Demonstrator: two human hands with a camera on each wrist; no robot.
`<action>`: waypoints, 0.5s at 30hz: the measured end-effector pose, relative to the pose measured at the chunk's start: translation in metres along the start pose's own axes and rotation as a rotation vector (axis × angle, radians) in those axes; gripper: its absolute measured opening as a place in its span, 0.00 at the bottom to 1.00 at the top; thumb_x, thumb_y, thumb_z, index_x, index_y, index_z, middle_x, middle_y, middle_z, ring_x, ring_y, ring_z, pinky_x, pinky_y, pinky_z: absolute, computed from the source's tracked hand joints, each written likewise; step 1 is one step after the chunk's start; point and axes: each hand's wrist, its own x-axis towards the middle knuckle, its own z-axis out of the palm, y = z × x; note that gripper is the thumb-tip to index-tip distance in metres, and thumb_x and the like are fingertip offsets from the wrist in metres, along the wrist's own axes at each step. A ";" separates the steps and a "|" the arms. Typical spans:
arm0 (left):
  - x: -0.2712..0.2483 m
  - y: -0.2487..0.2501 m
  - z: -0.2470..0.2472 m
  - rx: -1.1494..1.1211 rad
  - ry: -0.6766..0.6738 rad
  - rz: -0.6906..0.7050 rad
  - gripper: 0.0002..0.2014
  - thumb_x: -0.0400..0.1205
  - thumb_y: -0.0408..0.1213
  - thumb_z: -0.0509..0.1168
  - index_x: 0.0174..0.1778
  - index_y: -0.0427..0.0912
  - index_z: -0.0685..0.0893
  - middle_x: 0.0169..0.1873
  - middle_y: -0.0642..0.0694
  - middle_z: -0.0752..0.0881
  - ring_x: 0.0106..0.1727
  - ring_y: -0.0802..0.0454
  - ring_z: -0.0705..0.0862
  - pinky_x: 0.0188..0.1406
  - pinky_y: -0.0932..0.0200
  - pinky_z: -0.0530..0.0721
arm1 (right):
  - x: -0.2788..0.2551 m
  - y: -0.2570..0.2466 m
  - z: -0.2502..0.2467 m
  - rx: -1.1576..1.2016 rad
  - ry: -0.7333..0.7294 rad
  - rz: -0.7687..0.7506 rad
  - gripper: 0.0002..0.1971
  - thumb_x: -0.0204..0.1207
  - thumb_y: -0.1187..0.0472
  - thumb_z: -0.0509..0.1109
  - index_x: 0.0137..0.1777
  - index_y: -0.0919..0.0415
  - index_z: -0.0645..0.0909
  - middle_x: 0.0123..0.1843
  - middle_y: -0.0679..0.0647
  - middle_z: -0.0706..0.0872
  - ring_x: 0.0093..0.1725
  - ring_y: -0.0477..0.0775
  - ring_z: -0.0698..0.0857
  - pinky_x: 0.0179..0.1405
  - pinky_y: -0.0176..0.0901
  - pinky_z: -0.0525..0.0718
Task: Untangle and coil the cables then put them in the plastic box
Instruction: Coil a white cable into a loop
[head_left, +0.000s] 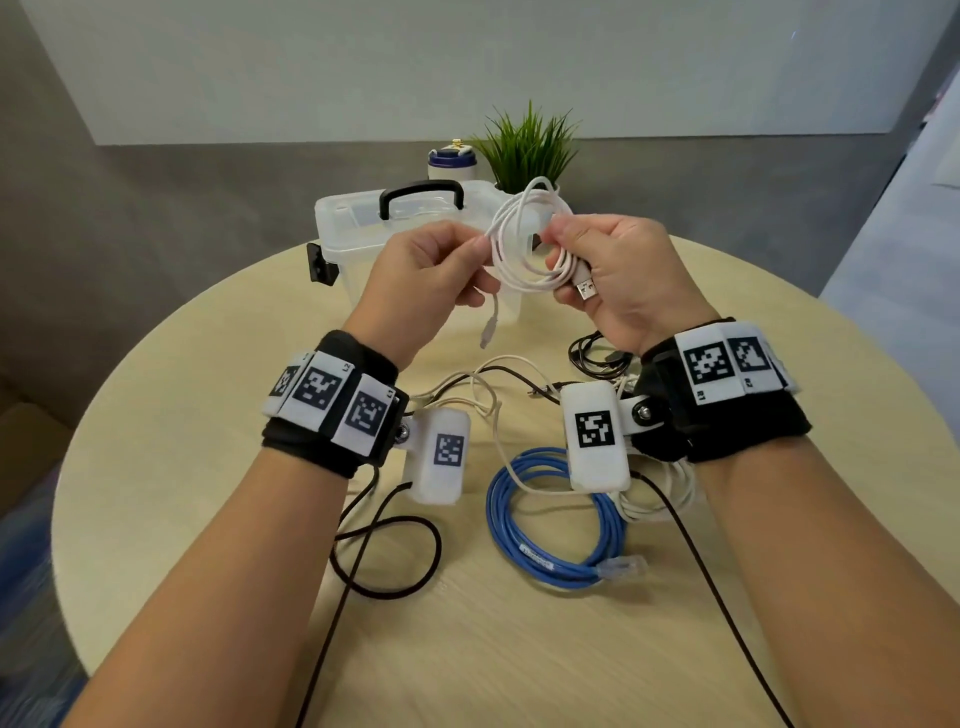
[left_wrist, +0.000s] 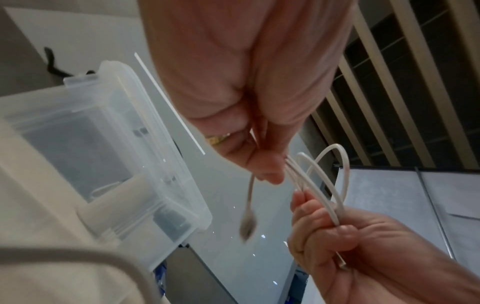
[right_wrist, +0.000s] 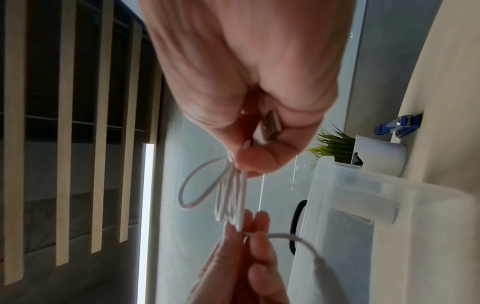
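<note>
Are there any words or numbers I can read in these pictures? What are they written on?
Nothing reads clearly.
Wristband tags: black-and-white square patterns, not words; the tiny corner marks are too small to read.
Blue cable: a printed strip, too blurred to read.
Bottle behind the plastic box: label too small to read.

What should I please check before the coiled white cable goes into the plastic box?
1. Right hand holds the coiled white USB cable with its flat plug: ok.
2. Left hand pinches the loose tail: ok.
3. Tail wound into the coil: not ok, the small connector dangles free.
4. Lid of the clear plastic box with the black handle open: not ok, it looks closed.
5. Blue coiled network cable and black cables on the round wooden table stowed: not ok.
</note>
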 end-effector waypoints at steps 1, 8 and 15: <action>0.000 0.001 -0.002 0.024 -0.001 0.000 0.07 0.84 0.32 0.63 0.43 0.42 0.85 0.30 0.46 0.85 0.29 0.59 0.83 0.32 0.67 0.81 | -0.001 0.000 0.001 0.014 0.001 0.015 0.10 0.82 0.62 0.67 0.41 0.64 0.84 0.27 0.53 0.81 0.24 0.46 0.79 0.22 0.36 0.77; -0.006 0.008 -0.009 0.105 0.001 -0.072 0.08 0.78 0.26 0.69 0.35 0.41 0.83 0.30 0.41 0.86 0.28 0.59 0.85 0.34 0.65 0.87 | -0.011 -0.007 0.007 0.160 -0.035 0.068 0.09 0.82 0.62 0.65 0.43 0.66 0.83 0.31 0.54 0.81 0.26 0.46 0.79 0.23 0.35 0.78; -0.005 0.004 -0.010 -0.110 0.191 -0.181 0.10 0.78 0.24 0.68 0.33 0.37 0.77 0.33 0.36 0.87 0.32 0.48 0.89 0.34 0.60 0.87 | -0.017 -0.001 0.014 0.105 -0.142 0.105 0.09 0.83 0.64 0.64 0.42 0.66 0.81 0.28 0.53 0.81 0.24 0.45 0.79 0.22 0.34 0.79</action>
